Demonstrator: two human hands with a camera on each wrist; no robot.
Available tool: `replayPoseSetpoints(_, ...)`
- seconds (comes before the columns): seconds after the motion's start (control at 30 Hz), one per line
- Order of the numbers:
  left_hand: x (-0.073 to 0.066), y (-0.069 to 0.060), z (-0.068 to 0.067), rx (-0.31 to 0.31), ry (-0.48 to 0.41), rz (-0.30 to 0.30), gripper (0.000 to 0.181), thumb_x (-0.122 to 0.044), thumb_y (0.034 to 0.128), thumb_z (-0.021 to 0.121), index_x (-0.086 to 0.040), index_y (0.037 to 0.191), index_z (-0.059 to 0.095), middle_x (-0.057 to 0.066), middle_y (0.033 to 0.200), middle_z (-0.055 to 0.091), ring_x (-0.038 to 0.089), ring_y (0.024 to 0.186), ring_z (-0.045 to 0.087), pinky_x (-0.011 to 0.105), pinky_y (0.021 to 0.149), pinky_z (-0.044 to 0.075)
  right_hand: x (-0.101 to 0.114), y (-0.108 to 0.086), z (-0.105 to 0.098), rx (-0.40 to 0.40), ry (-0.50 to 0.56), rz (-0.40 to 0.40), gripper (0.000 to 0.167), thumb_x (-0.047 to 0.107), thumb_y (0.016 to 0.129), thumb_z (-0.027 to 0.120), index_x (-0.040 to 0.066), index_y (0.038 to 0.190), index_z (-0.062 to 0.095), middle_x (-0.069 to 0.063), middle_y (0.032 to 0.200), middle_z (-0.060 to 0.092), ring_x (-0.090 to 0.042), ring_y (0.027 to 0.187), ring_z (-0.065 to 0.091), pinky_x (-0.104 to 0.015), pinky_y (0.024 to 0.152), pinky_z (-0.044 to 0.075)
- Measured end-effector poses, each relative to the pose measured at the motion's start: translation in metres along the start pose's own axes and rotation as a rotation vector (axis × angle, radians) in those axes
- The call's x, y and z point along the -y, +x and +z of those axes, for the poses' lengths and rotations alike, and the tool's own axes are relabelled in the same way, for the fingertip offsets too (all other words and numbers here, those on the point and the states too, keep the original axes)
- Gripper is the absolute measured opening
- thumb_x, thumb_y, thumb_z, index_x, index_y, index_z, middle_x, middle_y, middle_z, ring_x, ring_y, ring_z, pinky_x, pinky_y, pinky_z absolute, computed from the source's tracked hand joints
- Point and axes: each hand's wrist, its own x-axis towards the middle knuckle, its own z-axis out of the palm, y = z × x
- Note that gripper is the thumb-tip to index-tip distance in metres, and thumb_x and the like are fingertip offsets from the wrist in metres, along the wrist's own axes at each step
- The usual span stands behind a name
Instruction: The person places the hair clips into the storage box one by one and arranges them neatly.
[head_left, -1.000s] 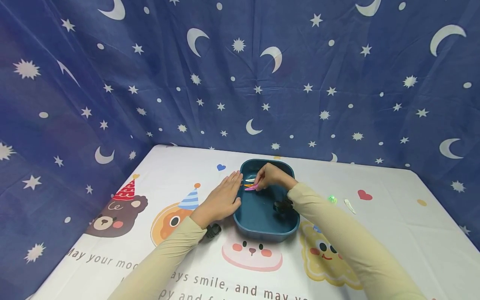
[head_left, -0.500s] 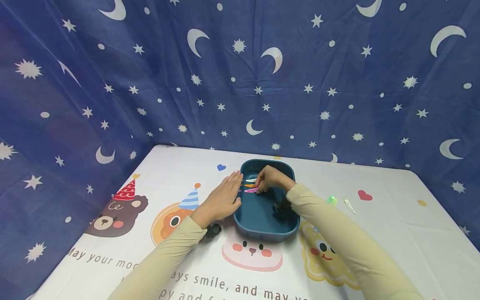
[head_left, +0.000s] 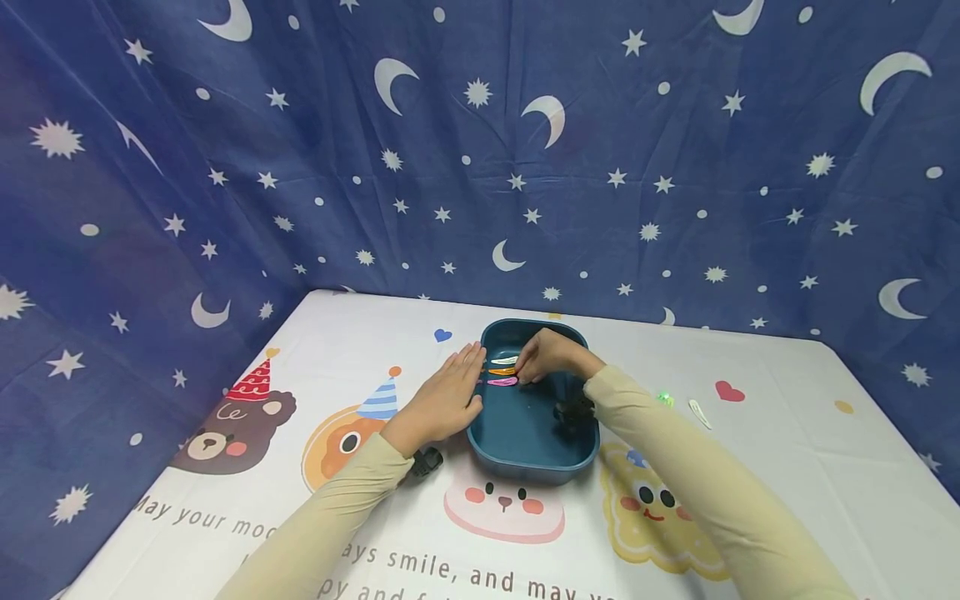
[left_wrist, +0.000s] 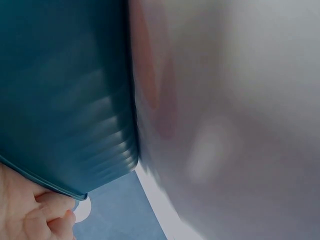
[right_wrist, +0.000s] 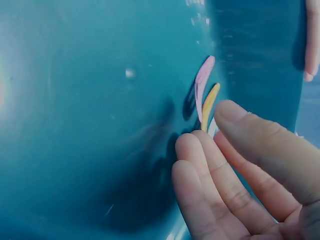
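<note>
Right wrist view shows me the right hand (right_wrist: 240, 197) with its fingers loosely bent and the thumb standing apart from them. Just ahead of those fingertips lies the pink hair clip (head_left: 502, 382), flat on the floor of the blue box (head_left: 517, 429). Its long axis runs sideways, one end by the right fingertips, the other aimed at the wall beside the left hand (head_left: 438, 398). Next to it, farther from the person, the orange clip (head_left: 502, 372) and pale clip (head_left: 504, 361) point much the same way; the orange one's near end meets the fingertips in the wrist view. Left fingers stretch straight along the rim. Well right of the right fingers, on the white cloth (head_left: 810, 433), a white clip (head_left: 699, 413) lies slanted, with a green thing (head_left: 665, 399) near it, partly behind the sleeve (head_left: 697, 467). Farthest off hangs a starry curtain (head_left: 480, 167).
</note>
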Motion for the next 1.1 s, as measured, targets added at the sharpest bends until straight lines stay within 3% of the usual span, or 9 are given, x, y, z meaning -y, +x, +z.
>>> replayPoseSetpoints(0.23, 0.002, 0.002, 0.003, 0.007, 0.014, -0.004, 0.067, -0.025, 0.0945, 0.042, 0.001, 0.149, 0.013, 0.013, 0.158, 0.014, 0.024, 0.148, 0.01, 0.037, 0.121, 0.012, -0.003, -0.007, -0.016, 0.056, 0.074, -0.052, 0.029, 0.002, 0.078, 0.072, -0.007, 0.105, 0.067, -0.015, 0.094, 0.073, -0.009, 0.075, 0.069, -0.035, 0.079, 0.058)
replayPoseSetpoints(0.47, 0.002, 0.0, 0.002, -0.011, 0.005, 0.001, 0.067, -0.024, 0.0933, 0.042, 0.002, 0.149, 0.016, 0.014, 0.157, 0.016, 0.025, 0.147, 0.012, 0.038, 0.121, 0.014, -0.004, -0.024, -0.036, 0.084, 0.106, -0.174, 0.038, 0.003, 0.08, 0.07, -0.012, 0.114, 0.061, -0.024, 0.107, 0.068, -0.013, 0.086, 0.07, -0.046, 0.088, 0.054)
replayPoseSetpoints(0.73, 0.002, 0.001, 0.004, -0.016, -0.01, 0.004, 0.067, -0.024, 0.093, 0.042, 0.002, 0.149, 0.015, 0.014, 0.158, 0.015, 0.026, 0.147, 0.012, 0.039, 0.121, 0.013, -0.009, -0.047, -0.058, 0.055, 0.118, -0.272, 0.039, 0.005, 0.081, 0.07, -0.011, 0.115, 0.061, -0.027, 0.111, 0.065, -0.015, 0.09, 0.07, -0.032, 0.084, 0.057)
replayPoseSetpoints(1.1, 0.002, -0.001, 0.006, -0.022, -0.029, -0.005, 0.067, -0.023, 0.0938, 0.043, 0.001, 0.15, 0.014, 0.013, 0.158, 0.014, 0.024, 0.148, 0.01, 0.038, 0.121, 0.012, -0.032, -0.086, -0.082, -0.031, 0.045, -0.216, 0.037, 0.013, 0.08, 0.073, -0.002, 0.113, 0.065, -0.02, 0.111, 0.068, -0.013, 0.092, 0.069, -0.034, 0.083, 0.057)
